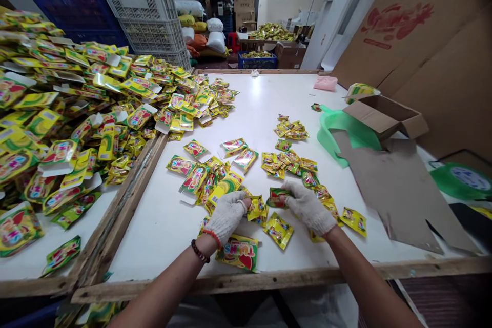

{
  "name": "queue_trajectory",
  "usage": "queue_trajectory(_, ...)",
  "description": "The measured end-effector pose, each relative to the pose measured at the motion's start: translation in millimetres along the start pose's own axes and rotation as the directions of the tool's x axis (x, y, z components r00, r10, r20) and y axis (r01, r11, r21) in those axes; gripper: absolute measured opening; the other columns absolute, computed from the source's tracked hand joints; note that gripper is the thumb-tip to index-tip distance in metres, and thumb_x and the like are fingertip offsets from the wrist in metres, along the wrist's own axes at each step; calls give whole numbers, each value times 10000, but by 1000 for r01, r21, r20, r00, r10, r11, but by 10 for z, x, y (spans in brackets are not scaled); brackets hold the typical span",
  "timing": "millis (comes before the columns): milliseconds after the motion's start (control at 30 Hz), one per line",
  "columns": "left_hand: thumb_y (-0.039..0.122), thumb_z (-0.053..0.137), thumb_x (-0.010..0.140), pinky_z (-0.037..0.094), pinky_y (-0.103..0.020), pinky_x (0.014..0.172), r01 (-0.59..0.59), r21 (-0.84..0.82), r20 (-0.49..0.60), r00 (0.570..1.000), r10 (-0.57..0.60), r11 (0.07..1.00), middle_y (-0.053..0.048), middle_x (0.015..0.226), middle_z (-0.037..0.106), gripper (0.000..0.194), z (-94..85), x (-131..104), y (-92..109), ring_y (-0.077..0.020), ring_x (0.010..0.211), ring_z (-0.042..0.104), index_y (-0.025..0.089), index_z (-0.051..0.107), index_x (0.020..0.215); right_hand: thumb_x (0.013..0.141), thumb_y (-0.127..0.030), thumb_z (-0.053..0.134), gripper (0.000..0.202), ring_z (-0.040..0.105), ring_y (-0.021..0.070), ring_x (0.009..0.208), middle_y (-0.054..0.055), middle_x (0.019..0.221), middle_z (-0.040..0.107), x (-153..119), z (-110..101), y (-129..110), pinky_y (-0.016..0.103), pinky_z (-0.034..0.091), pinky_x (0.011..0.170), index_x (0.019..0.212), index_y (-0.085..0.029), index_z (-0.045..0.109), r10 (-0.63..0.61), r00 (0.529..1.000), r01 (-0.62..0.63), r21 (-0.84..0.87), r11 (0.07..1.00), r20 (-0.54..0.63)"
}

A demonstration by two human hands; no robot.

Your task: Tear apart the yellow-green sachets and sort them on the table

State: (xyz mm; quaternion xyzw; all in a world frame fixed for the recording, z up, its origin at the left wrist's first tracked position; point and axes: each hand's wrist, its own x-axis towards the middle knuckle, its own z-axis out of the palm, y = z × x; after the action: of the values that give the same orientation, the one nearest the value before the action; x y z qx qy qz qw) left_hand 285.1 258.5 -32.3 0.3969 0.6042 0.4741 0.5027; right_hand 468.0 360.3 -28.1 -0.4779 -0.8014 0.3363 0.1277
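Both my hands wear white knit gloves with bare fingertips. My left hand [227, 215] is closed on several small yellow candy packets [255, 208]. In my right hand [308, 207] a green and red candy packet [277, 197] is pinched between thumb and fingers. A loose yellow packet [279, 230] lies flat between the hands, close to the front. Below my left wrist rests a printed candy box [239, 253]. More boxes [196, 178] and packets lie left of my left hand. Piles of packets [284, 161] spread beyond and around my right hand.
A big heap of candy boxes [77, 97] covers the left side, past a wooden strip [119, 215]. At right lie a green plastic bag [346, 130], a cardboard sheet [395, 189] and an open carton [384, 113]. Stacked grey crates [142, 10] stand behind the heap.
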Motion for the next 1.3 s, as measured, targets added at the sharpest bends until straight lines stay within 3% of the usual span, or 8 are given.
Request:
queue_trajectory(167, 345, 510, 783, 302, -199, 551, -87, 153, 20, 996, 85, 984, 13, 623, 466, 262, 18, -51, 59, -81, 598, 398, 128, 515, 636, 754, -240, 505, 128, 578, 155, 744, 17, 794, 623, -259, 18, -217, 258, 460, 677, 826, -160, 573, -109, 987, 74, 259, 963, 122)
queue_trajectory(267, 343, 516, 787, 343, -201, 591, -90, 151, -113, 988, 108, 984, -2, 661, 516, 250, 38, -58, 89, -94, 642, 445, 129, 563, 669, 765, -286, 512, 162, 563, 153, 704, 15, 771, 614, -299, 30, -278, 259, 450, 635, 846, -157, 568, -41, 995, 8, 324, 946, 93)
queue_trajectory(533, 388, 578, 759, 479, -256, 738, -73, -262, -224, 975, 13, 962, -53, 921, 628, 277, 294, -140, 23, -153, 827, 579, 147, 578, 895, 761, -290, 531, 113, 555, 172, 705, 23, 735, 614, -320, 326, -419, 274, 432, 631, 753, -179, 552, -32, 998, 45, 246, 968, -57)
queue_trajectory(700, 316, 536, 789, 426, -302, 940, -81, -251, -270, 963, 10, 965, -64, 1143, 582, 255, 389, -239, -35, -176, 1057, 532, 164, 597, 983, 779, -311, 528, 424, 575, 183, 961, 87, 1102, 588, -390, 543, -529, 288, 471, 811, 1170, -169, 443, 39, 990, 30, 478, 878, -134)
queue_trajectory(833, 351, 419, 866, 288, -305, 1068, -201, 163, -269, 933, 239, 966, -57, 1234, 516, 287, 282, -225, 128, -177, 1232, 386, 178, 634, 947, 806, -320, 488, 343, 575, 183, 991, 78, 1121, 594, -398, 541, -488, 298, 467, 862, 1113, -169, 498, -8, 999, 34, 634, 773, -45)
queue_trajectory(933, 386, 448, 841, 318, -362, 1021, -200, 647, -223, 873, 433, 735, -92, 1185, 508, 318, 68, -100, 254, -232, 1181, 406, 183, 585, 1043, 810, -338, 487, 276, 614, 183, 816, 65, 935, 638, -361, 450, -380, 301, 508, 731, 1024, -165, 519, 53, 998, -22, 620, 784, -32)
queue_trajectory(1067, 298, 650, 631, 397, -418, 858, 76, 900, -228, 922, 314, 429, -135, 1054, 539, 524, -248, 101, 271, -301, 997, 496, 152, 512, 1115, 803, -406, 512, 321, 606, 180, 715, 41, 826, 624, -310, 317, -279, 293, 511, 608, 1038, -187, 495, 135, 990, -86, 587, 805, -40)
queue_trajectory(1300, 251, 457, 753, 430, -271, 759, -109, 592, 76, 994, 79, 799, -50, 884, 628, 266, -639, 193, 373, -184, 834, 560, 171, 618, 949, 749, -440, 574, 364, 595, 161, 677, 21, 799, 604, -266, 192, -242, 238, 490, 505, 1013, -206, 483, 185, 983, -129, 710, 693, -2)
